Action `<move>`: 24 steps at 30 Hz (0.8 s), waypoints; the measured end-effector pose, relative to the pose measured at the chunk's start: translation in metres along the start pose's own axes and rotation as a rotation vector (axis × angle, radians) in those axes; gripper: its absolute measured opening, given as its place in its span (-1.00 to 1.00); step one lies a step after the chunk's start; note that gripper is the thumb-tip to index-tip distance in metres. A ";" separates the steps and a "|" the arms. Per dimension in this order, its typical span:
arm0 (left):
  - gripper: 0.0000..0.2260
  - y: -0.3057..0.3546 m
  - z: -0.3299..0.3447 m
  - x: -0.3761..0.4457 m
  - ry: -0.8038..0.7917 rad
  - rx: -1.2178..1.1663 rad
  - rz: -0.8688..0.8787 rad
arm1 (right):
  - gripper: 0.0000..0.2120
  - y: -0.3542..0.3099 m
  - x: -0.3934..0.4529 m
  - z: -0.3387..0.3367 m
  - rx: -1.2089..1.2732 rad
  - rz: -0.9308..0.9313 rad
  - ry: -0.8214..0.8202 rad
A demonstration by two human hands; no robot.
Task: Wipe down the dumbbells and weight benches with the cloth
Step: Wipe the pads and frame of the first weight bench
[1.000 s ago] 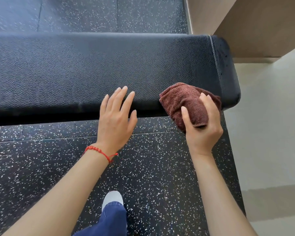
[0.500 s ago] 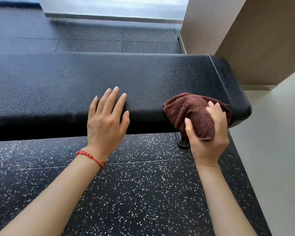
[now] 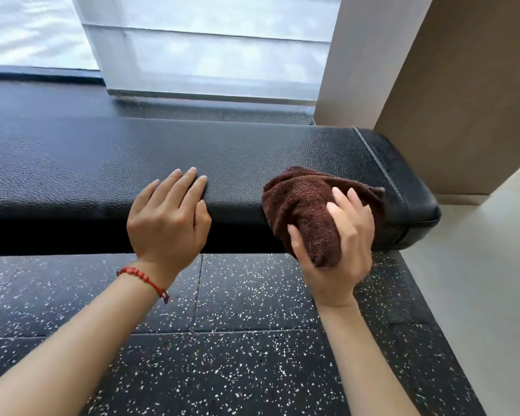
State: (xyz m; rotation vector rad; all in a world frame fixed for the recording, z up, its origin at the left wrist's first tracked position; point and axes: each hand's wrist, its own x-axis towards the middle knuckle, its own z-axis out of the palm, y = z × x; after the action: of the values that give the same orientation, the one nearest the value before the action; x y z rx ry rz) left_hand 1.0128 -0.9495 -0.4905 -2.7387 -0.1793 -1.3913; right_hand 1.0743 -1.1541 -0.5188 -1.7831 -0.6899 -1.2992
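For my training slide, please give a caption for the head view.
Right hand presses brown cloth on black bench; left hand rests beside.

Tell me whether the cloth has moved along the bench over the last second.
Cannot tell for sure. The camera tilted up, but the brown cloth stays about as close to the bench's stitched end seam, held by the right hand.

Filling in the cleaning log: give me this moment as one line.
stage: wiping bench | right hand: holds brown cloth on bench pad edge near end | left hand: flat on pad, empty | dumbbells: not in view
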 end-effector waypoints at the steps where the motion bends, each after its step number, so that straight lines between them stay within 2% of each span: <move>1: -0.66 0.000 0.001 0.000 0.011 0.005 0.003 | -0.61 0.005 0.001 -0.003 -0.001 -0.047 -0.034; 7: -0.65 -0.002 0.006 -0.001 0.052 0.010 0.015 | -0.49 0.041 0.002 -0.027 0.036 -0.220 -0.182; 10: -0.64 -0.002 0.006 -0.001 0.051 0.018 0.017 | -0.56 0.052 0.003 -0.036 0.059 -0.274 -0.228; 14: -0.64 -0.001 0.004 -0.001 0.055 0.014 0.014 | -0.63 0.044 0.007 -0.027 0.087 -0.278 -0.197; 19: -0.63 -0.003 0.002 0.000 0.011 0.020 0.024 | -0.35 0.027 0.014 -0.003 0.166 -0.399 -0.278; 24: -0.64 -0.003 -0.001 0.000 -0.010 -0.005 0.017 | -0.32 0.029 0.014 -0.015 0.138 -0.362 -0.370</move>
State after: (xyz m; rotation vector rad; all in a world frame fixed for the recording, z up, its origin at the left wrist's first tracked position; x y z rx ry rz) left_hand 1.0123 -0.9464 -0.4898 -2.7457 -0.1529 -1.3758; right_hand 1.0941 -1.1822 -0.5118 -1.8584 -1.3258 -1.1189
